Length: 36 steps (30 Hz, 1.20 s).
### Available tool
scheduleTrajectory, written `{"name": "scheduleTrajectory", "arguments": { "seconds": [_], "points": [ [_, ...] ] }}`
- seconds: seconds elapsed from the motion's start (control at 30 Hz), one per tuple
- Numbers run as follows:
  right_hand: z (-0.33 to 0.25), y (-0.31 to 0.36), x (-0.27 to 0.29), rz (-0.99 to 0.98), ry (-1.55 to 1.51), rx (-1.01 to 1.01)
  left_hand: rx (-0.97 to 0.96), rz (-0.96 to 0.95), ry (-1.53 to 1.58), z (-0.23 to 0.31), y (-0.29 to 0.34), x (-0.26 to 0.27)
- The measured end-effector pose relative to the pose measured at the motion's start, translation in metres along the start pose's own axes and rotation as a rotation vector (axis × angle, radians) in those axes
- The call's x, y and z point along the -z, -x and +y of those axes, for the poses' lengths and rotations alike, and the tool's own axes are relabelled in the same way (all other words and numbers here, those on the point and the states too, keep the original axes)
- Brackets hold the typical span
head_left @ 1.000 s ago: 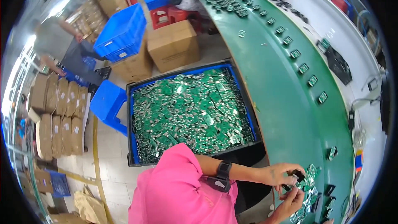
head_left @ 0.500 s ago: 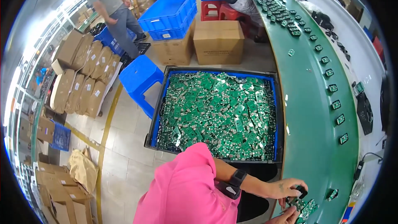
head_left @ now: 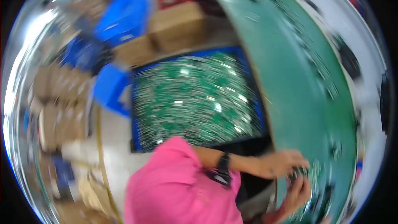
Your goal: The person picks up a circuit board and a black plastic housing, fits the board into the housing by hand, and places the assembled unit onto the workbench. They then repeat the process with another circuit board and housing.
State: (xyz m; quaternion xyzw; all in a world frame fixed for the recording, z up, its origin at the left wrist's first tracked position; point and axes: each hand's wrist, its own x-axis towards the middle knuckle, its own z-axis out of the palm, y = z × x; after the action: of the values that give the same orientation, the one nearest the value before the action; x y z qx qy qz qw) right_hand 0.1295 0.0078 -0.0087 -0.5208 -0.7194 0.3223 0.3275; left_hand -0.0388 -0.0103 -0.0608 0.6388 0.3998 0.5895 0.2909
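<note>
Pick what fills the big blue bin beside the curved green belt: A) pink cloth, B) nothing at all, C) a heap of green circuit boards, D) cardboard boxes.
C: the blue bin is heaped with green circuit boards, blurred but plainly green with bright glints, next to the green belt; the cardboard boxes stand outside it, farther off.

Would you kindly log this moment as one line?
left hand: on small green boards | right hand: beside them | green belt | blue bin | blurred
</note>
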Motion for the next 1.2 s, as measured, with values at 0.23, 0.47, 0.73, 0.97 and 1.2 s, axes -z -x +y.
{"name": "scheduleTrajectory", "arguments": {
  "seconds": [0.23,0.47,0.73,0.97,1.2],
  "points": [
    [-0.02,-0.002,-0.011,0.009,-0.305,-0.176,0.307,-0.028,0.068,0.023,0.0,0.013],
    [0.0,0.008,-0.003,0.127,-0.255,-0.205,0.543,-0.096,0.412,0.024,-0.011,-0.006],
    [0.005,0.009,-0.004,0.157,-0.144,-0.192,0.608,-0.071,0.345,0.028,-0.013,-0.01],
    [0.011,0.008,-0.002,0.142,-0.154,-0.204,0.607,-0.093,0.322,0.023,-0.01,-0.014],
    [0.01,0.006,-0.003,0.11,-0.092,-0.238,0.592,-0.088,0.264,0.017,-0.008,-0.015]
  ]
}}
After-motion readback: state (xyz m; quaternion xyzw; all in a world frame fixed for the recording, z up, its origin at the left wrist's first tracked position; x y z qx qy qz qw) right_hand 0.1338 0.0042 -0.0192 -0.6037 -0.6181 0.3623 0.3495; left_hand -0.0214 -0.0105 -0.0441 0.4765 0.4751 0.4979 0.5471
